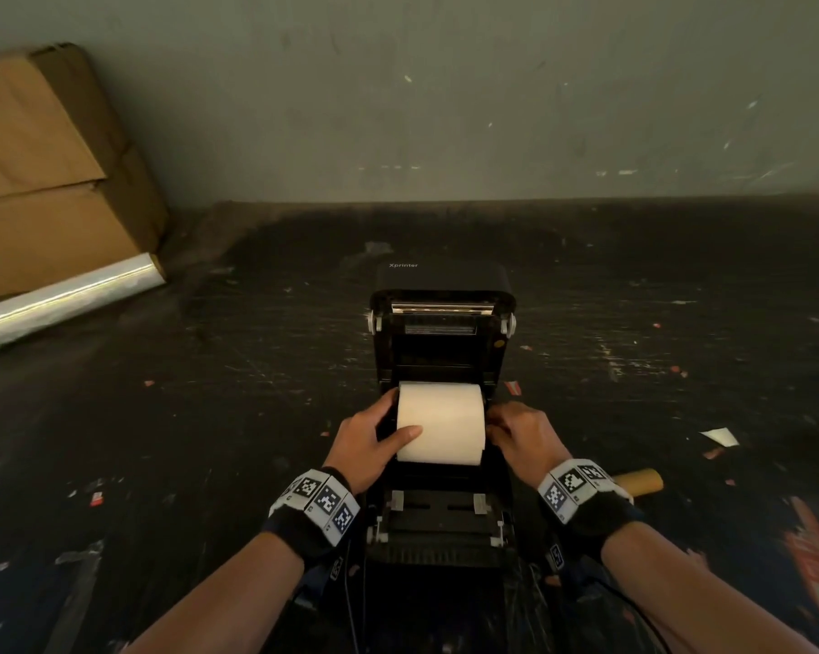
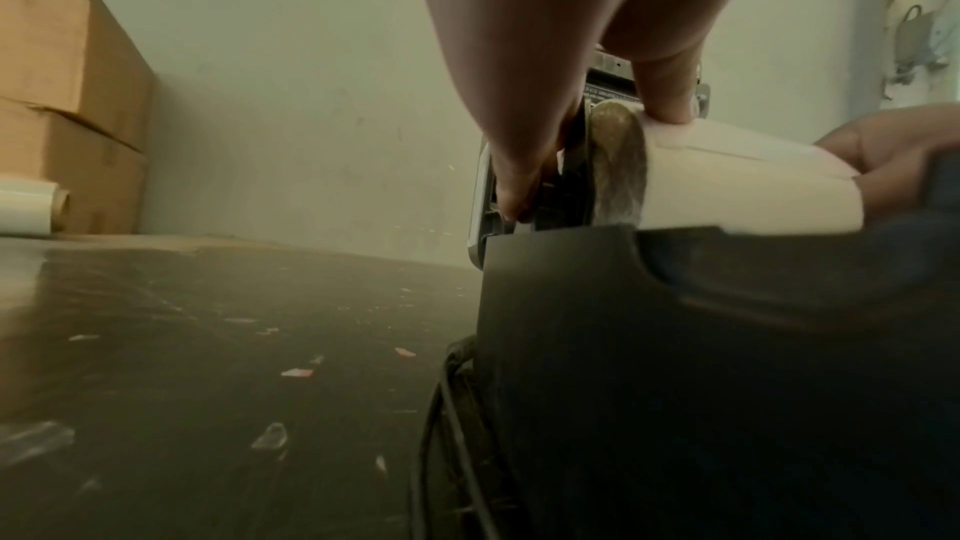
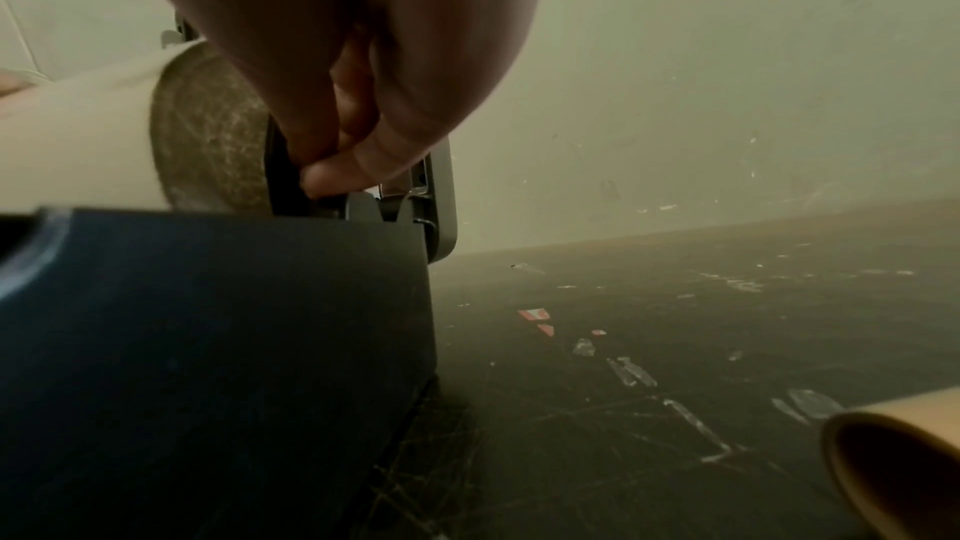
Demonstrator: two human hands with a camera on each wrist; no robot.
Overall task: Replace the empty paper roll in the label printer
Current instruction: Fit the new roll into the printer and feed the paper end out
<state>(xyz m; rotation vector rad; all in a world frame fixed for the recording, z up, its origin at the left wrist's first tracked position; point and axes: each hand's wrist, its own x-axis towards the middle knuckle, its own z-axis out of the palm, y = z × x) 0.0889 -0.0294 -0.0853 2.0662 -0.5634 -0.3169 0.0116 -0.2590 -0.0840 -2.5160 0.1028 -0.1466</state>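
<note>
Fingers [image 1: 410, 432] of left hand [image 1: 365, 446] and right hand [image 1: 523, 434] clasp one paper roll [image 1: 440, 422] | one printer [image 1: 443, 526] | one empty core [image 1: 638, 481]

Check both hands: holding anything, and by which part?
Left hand: grip on the white paper label roll, thumb across its curved face, fingers at its left end. Right hand: curled fingers at the roll's right end, inside the black label printer; hold unclear.
</note>
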